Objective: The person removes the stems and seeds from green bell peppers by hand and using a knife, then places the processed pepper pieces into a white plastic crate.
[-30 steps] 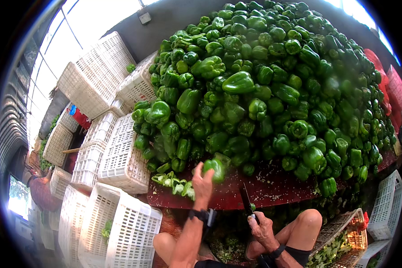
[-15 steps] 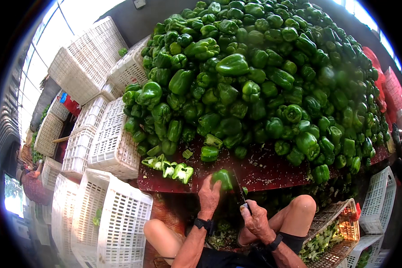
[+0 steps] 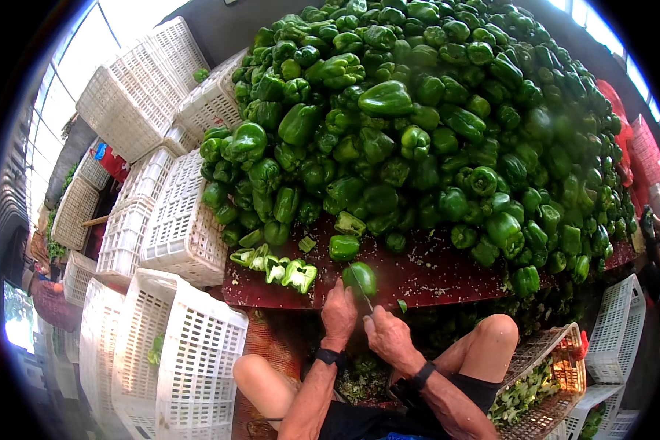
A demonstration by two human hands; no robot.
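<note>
A green bell pepper (image 3: 362,274) lies near the front edge of the dark red table (image 3: 447,282). My left hand (image 3: 338,315) grips its near left side, with the fingers closed. My right hand (image 3: 390,334) is wrapped round the handle of a knife (image 3: 366,298). The thin blade runs up across the pepper; how deep it sits I cannot tell. Just beyond stands a cut bell pepper (image 3: 343,248), and a small green scrap (image 3: 402,305) lies to the right. Several opened pepper halves (image 3: 299,276) with pale insides rest to the left.
A large heap of bell peppers (image 3: 433,132) rises behind. White plastic crates (image 3: 205,359) are stacked on the left, others (image 3: 614,330) at far right. By my right knee, a brown crate (image 3: 557,389) holds green trimmings. Another person (image 3: 55,304) is at the far left.
My right hand and the knife have moved left and up, bringing the blade from beside the pepper onto it. My left hand and the pepper have shifted slightly left and away from me.
</note>
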